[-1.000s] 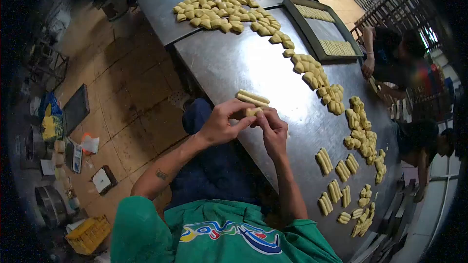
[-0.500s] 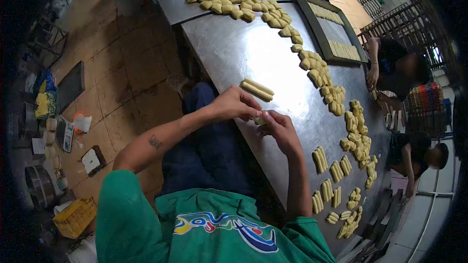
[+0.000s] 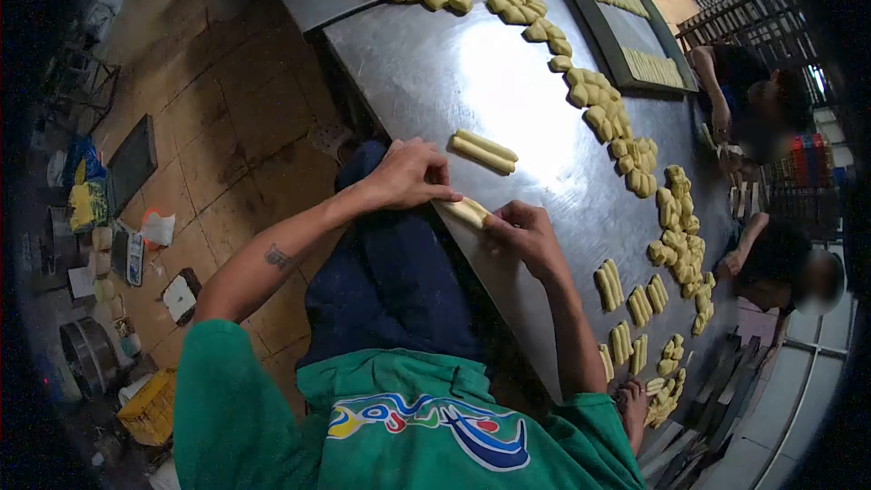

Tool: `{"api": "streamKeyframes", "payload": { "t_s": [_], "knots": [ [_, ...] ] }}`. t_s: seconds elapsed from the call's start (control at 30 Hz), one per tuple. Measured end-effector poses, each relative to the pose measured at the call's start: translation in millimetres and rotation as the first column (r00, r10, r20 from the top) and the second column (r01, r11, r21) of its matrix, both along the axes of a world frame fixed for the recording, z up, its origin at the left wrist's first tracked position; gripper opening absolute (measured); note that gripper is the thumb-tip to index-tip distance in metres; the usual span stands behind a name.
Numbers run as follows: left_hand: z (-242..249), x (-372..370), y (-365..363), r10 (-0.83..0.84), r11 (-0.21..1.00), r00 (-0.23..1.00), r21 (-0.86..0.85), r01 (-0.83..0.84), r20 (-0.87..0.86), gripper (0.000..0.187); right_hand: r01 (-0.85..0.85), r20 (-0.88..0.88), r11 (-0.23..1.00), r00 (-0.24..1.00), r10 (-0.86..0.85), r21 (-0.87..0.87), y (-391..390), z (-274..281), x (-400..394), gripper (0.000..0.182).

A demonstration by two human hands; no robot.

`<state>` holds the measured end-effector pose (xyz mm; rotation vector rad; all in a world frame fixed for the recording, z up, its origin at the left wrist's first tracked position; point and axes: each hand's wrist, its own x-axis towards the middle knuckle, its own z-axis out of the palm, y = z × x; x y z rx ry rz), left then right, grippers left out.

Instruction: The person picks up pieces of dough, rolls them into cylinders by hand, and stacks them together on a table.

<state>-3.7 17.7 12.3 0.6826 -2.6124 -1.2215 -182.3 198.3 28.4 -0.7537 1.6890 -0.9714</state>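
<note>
A short pale-yellow strip of dough (image 3: pixel 469 211) stretches between my two hands at the near edge of the metal table. My left hand (image 3: pixel 410 176) pinches its left end between thumb and fingers. At the other end, the thumb and fingers of my right hand (image 3: pixel 524 234) close on the dough. Just beyond my hands, a pair of dough sticks (image 3: pixel 484 151) lies side by side on the table. Grouped dough sticks (image 3: pixel 610 285) rest to the right of my right forearm.
Lumps of dough (image 3: pixel 594 100) run in a long band across the metal table (image 3: pixel 417 63). A dark tray (image 3: pixel 617 32) holds rows of dough strips at the far side. Co-workers stand along the opposite edge; another person's hand (image 3: pixel 632 402) touches dough at lower right.
My hands have moved apart, and the dough between them now shows as a longer strip. Another person's hand has appeared beside the dough at lower right. The view has shifted slightly.
</note>
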Motion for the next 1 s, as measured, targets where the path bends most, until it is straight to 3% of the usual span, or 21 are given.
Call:
{"api": "streamKeyframes", "payload": {
  "t_s": [0.03,0.1,0.13,0.2,0.37,0.43,0.47,0.5,0.57,0.63,0.73,0.83,0.87,0.9,0.97,1.0],
  "knots": [
    [0,-1,3,-0.007,1.000,1.000,0.011,0.007,0.008,0.049,0.007,0.008,1.000,1.000,-0.007,0.011,2,-5,1,0.029],
    [7,-8,10,0.032,0.984,0.991,-0.181,-0.008,0.133,0.045,0.009,-0.232,0.986,0.972,0.031,0.169,-3,-5,4,0.039],
    [10,-12,11,0.026,0.984,0.990,-0.176,-0.001,0.136,0.045,0.015,-0.230,0.985,0.973,0.026,0.174,-10,-1,7,0.039],
    [11,-15,14,0.037,0.982,0.968,-0.189,0.011,0.247,0.049,-0.009,-0.536,0.943,0.821,0.196,0.331,-19,5,14,0.053],
    [7,-13,-3,-0.049,0.967,0.979,-0.236,0.096,0.198,0.044,-0.108,-0.488,0.898,0.809,0.329,0.427,-15,11,-12,0.061],
    [16,-10,-12,-0.185,0.968,0.955,-0.125,0.218,0.231,0.052,-0.290,-0.450,0.894,0.785,0.427,0.341,-18,19,-14,0.063],
    [16,-11,-10,-0.181,0.961,0.949,-0.158,0.226,0.259,0.056,-0.318,-0.522,0.835,0.665,0.533,0.448,-21,20,-15,0.063],
    [14,-13,-8,-0.174,0.964,0.950,-0.152,0.218,0.260,0.056,-0.326,-0.517,0.830,0.662,0.542,0.453,-24,19,-13,0.063],
    [8,-16,-4,-0.088,0.964,0.956,-0.219,0.153,0.280,0.057,-0.258,-0.680,0.881,0.562,0.471,0.396,-28,13,-9,0.064],
    [11,-18,4,-0.048,0.971,0.944,-0.208,0.122,0.328,0.058,-0.221,-0.711,0.912,0.572,0.409,0.346,-32,2,-7,0.066],
    [3,-14,12,0.018,0.978,0.971,-0.206,0.033,0.239,0.052,-0.176,-0.653,0.892,0.625,0.429,0.418,-28,-5,-5,0.070],
    [9,-14,-7,-0.040,0.973,0.979,-0.215,0.083,0.199,0.051,-0.217,-0.458,0.846,0.762,0.458,0.486,-30,8,-20,0.078],
    [11,-16,-9,-0.035,0.969,0.978,-0.232,0.084,0.207,0.049,-0.239,-0.407,0.886,0.820,0.403,0.397,-30,5,-25,0.079],
    [10,-16,-6,-0.031,0.968,0.975,-0.236,0.083,0.218,0.046,-0.240,-0.409,0.886,0.818,0.404,0.395,-36,7,-21,0.079],
    [2,-13,3,-0.030,0.974,0.970,-0.209,0.082,0.241,0.044,-0.131,-0.578,0.837,0.666,0.472,0.532,-42,10,-7,0.078],
    [0,-11,3,-0.011,0.981,0.977,-0.187,0.052,0.214,0.044,-0.140,-0.550,0.863,0.719,0.426,0.485,-40,8,-8,0.075]
  ]
}}
